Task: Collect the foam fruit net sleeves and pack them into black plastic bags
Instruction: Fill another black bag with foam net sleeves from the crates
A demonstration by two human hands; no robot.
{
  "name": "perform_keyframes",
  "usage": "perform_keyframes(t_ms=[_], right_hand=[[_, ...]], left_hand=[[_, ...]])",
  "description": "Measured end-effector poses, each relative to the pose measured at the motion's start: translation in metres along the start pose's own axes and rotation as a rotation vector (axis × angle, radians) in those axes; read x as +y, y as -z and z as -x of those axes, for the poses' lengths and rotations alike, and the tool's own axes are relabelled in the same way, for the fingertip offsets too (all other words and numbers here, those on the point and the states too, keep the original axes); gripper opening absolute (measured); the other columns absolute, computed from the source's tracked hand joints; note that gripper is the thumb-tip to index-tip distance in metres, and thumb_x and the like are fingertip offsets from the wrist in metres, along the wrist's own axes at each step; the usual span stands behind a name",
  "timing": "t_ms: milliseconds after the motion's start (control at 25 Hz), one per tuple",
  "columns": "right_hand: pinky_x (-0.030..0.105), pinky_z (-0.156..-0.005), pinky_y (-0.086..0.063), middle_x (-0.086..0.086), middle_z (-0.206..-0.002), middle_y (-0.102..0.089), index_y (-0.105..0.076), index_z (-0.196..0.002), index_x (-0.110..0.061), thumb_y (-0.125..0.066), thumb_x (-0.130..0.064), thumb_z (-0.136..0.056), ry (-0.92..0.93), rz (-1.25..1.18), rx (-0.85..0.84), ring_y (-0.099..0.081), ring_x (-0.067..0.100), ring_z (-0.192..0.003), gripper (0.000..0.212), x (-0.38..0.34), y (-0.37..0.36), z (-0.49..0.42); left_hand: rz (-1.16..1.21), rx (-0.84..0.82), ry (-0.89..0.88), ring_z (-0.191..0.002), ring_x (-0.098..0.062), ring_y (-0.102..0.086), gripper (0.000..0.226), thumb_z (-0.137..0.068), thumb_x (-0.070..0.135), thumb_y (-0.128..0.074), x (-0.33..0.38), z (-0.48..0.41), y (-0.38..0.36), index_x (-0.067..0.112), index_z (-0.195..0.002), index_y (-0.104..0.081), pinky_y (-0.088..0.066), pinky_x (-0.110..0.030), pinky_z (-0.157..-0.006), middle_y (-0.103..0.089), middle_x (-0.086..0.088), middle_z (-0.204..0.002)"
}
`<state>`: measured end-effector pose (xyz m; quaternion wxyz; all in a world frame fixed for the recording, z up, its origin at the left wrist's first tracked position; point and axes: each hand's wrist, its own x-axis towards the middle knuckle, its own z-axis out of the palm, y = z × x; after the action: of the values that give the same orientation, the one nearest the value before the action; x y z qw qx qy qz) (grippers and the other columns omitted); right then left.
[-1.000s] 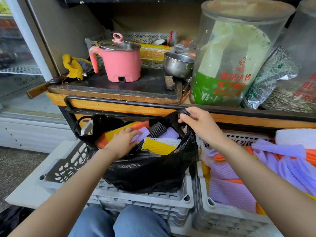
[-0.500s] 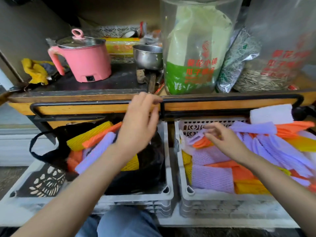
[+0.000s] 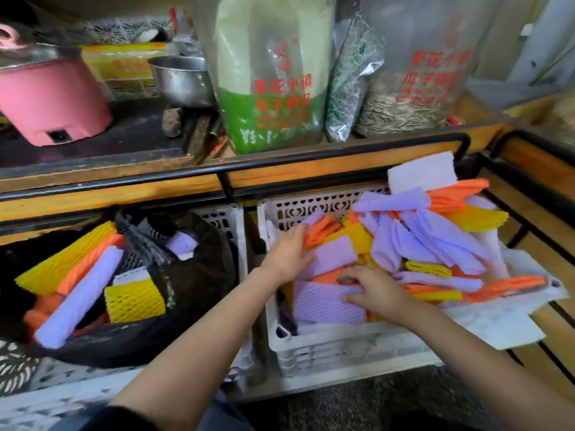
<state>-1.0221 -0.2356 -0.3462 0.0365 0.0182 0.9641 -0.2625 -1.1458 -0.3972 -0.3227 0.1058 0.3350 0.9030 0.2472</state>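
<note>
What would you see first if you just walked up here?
The bright heap of purple, orange and yellow foam sleeves filling the white crate on the right, with the left hand and right hand on it. On the left, a black bag holds more sleeves, and a pink pot sits on the shelf above.

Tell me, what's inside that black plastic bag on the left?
Foam net sleeves fill the black plastic bag: yellow foam sleeves, orange foam sleeves, a rolled lilac foam sleeve and dark grey mesh sleeves. Whatever lies beneath them is covered.
</note>
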Motion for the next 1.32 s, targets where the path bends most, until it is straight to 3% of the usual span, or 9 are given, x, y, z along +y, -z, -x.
perform_keyframes(t_ms=[120, 200, 320, 480, 640, 800, 1000, 1120, 1320], right_hand=[[0.023, -0.089, -0.036, 0.008, -0.114, -0.060, -0.061, -0.119, -0.010, -0.067, -0.019, -0.084, 0.003, 0.014, 0.013, -0.052, 0.020, -0.110, 0.036, -0.001, 0.006, 0.001], [0.019, -0.085, -0.031, 0.010, -0.115, -0.057, -0.058, -0.119, -0.007, -0.062, -0.015, -0.088, -0.014, -0.023, 0.073, -0.051, 0.021, -0.112, 0.032, 0.001, 0.016, 0.000], [0.020, -0.085, -0.033, 0.012, -0.114, -0.059, -0.058, -0.115, -0.002, -0.061, -0.009, -0.088, -0.079, -0.143, 0.281, -0.054, 0.022, -0.106, 0.028, 0.008, 0.036, 0.000], [0.016, -0.070, -0.039, -0.005, -0.092, -0.058, -0.054, -0.116, -0.006, -0.060, -0.008, -0.089, -0.176, -0.549, 0.520, -0.054, 0.012, -0.084, 0.027, -0.006, 0.044, -0.007], [0.006, -0.061, -0.044, -0.006, -0.087, -0.053, -0.047, -0.116, -0.010, -0.057, -0.009, -0.091, -0.203, -0.849, 0.470, -0.054, 0.004, -0.075, 0.026, -0.029, 0.024, -0.021], [0.016, -0.067, -0.047, -0.007, -0.090, -0.054, -0.048, -0.114, -0.015, -0.059, -0.016, -0.091, -0.157, -0.771, 0.372, -0.057, 0.011, -0.079, 0.025, -0.041, 0.006, -0.023], [0.026, -0.089, -0.046, 0.000, -0.110, -0.054, -0.056, -0.118, -0.017, -0.060, -0.018, -0.090, 0.012, -0.433, 0.359, -0.056, 0.011, -0.095, 0.028, -0.029, 0.007, -0.022], [0.018, -0.096, -0.030, 0.002, -0.128, -0.050, -0.052, -0.129, -0.012, -0.062, -0.016, -0.089, 0.085, -0.148, 0.314, -0.046, 0.013, -0.118, 0.042, -0.016, 0.009, -0.030], [0.033, -0.108, -0.027, 0.003, -0.144, -0.039, -0.038, -0.140, -0.016, -0.070, -0.026, -0.081, 0.005, 0.113, 0.083, -0.035, 0.022, -0.133, 0.068, -0.010, -0.005, -0.046]], left_hand=[[0.004, 0.092, 0.102, -0.117, -0.030, -0.052, 0.045, -0.091, 0.023, -0.059, 0.002, -0.011, -0.006, 0.010, -0.131, -0.044, -0.043, -0.037, -0.091, -0.052, -0.013, -0.130], [0.079, 0.214, 0.131, -0.092, -0.028, -0.059, 0.019, -0.093, 0.020, -0.054, 0.004, -0.012, -0.001, 0.009, -0.109, -0.053, -0.045, -0.036, -0.074, -0.061, -0.010, -0.100], [0.375, 0.406, 0.229, -0.068, -0.017, -0.050, 0.009, -0.089, 0.008, -0.056, 0.002, -0.007, 0.010, 0.011, -0.087, -0.048, -0.036, -0.029, -0.062, -0.050, 0.002, -0.070], [0.873, 0.403, 0.354, -0.080, -0.018, -0.060, 0.025, -0.083, 0.002, -0.063, 0.005, 0.014, 0.011, 0.019, -0.088, -0.046, -0.052, -0.039, -0.078, -0.058, -0.002, -0.088], [1.146, 0.258, 0.304, -0.101, -0.022, -0.064, 0.022, -0.094, 0.016, -0.055, 0.022, 0.035, -0.011, 0.012, -0.115, -0.051, -0.054, -0.037, -0.087, -0.063, -0.011, -0.114], [1.204, 0.184, 0.238, -0.106, -0.016, -0.063, 0.044, -0.096, 0.047, -0.042, 0.032, 0.045, -0.012, 0.016, -0.125, -0.053, -0.056, -0.032, -0.081, -0.064, -0.004, -0.118], [0.946, 0.295, 0.256, -0.100, -0.016, -0.063, 0.033, -0.087, 0.012, -0.063, 0.016, 0.054, 0.001, 0.007, -0.119, -0.054, -0.054, -0.028, -0.082, -0.064, -0.009, -0.114], [0.945, 0.351, 0.255, -0.100, -0.017, -0.063, 0.033, -0.087, 0.009, -0.063, 0.010, 0.060, 0.012, 0.002, -0.118, -0.054, -0.055, -0.024, -0.079, -0.064, -0.009, -0.112], [0.906, 0.344, 0.275, -0.106, -0.018, -0.061, 0.036, -0.088, 0.015, -0.062, 0.002, 0.066, 0.021, 0.006, -0.121, -0.050, -0.053, -0.036, -0.090, -0.061, -0.008, -0.115]])
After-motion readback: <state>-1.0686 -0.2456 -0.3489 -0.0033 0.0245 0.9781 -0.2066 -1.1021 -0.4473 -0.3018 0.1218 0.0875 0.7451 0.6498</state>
